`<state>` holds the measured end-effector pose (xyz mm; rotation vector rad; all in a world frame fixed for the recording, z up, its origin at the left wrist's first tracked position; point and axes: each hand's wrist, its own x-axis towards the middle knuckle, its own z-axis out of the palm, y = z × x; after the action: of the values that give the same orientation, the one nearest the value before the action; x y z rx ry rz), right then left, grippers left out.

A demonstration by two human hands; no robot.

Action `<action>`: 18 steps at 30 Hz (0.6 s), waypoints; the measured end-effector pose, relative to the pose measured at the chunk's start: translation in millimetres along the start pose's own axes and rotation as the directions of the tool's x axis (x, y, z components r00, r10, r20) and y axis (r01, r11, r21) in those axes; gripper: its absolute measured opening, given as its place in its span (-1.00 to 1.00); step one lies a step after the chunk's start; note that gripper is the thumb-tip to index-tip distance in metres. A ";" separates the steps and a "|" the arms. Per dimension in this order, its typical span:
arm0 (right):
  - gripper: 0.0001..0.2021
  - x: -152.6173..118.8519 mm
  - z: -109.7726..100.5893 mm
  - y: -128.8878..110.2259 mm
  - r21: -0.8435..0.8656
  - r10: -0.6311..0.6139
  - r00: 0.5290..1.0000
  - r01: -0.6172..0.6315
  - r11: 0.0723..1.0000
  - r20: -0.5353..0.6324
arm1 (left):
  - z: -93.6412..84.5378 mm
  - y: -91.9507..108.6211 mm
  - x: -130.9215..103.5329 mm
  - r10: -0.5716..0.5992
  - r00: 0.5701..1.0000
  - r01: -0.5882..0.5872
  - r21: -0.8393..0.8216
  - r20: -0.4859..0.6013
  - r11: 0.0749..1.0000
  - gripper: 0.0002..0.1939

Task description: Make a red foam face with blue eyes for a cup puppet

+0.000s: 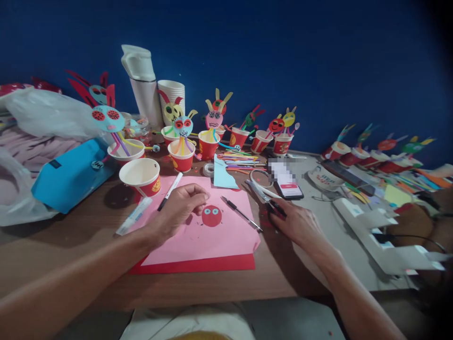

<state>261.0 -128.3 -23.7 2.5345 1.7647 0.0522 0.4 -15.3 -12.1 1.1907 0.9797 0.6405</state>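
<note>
My left hand [186,208] is over the pink paper [170,250], its thumb and fingertips pinched together; I cannot make out what is between them. Just right of it a red paper circle [211,217] with two blue eyes lies on the sheet. A black pen [242,214] rests slantwise across the paper's right part. My right hand [295,217] has its fingers closed at the dark handles of the scissors [260,192], whose blades point away to the left. A marker [170,191] and a clear tube [134,216] lie left of my left hand.
Red paper cups [183,162] with paper faces stand along the back. Nearer, a plain cup [140,182] stands left of the paper. A phone [286,178], tape rolls [208,169] and pipe cleaners [244,160] lie behind. A blue box [72,174] is left, a power strip [368,236] right.
</note>
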 end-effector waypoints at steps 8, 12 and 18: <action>-0.59 0.2 -2.9 1.4 -0.018 -0.090 0.995 0.091 0.996 0.043 | -1.0 0.0 2.2 0.026 0.999 -0.029 -0.121 -0.022 0.992 -0.85; -0.70 1.2 -8.8 3.0 -0.058 -0.100 0.991 0.106 0.993 0.094 | -1.3 -3.1 4.6 0.032 0.999 -0.036 -0.173 -0.022 0.984 -0.85; -0.77 -2.7 -14.4 -28.1 0.393 -0.086 0.964 0.183 0.901 -0.252 | -0.7 -10.6 6.2 0.075 0.997 -0.077 -0.221 -0.017 0.972 -0.85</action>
<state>233.0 -120.8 -11.0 2.7694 2.2512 -0.0441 1.8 -12.7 -24.0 1.0322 0.8484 0.7950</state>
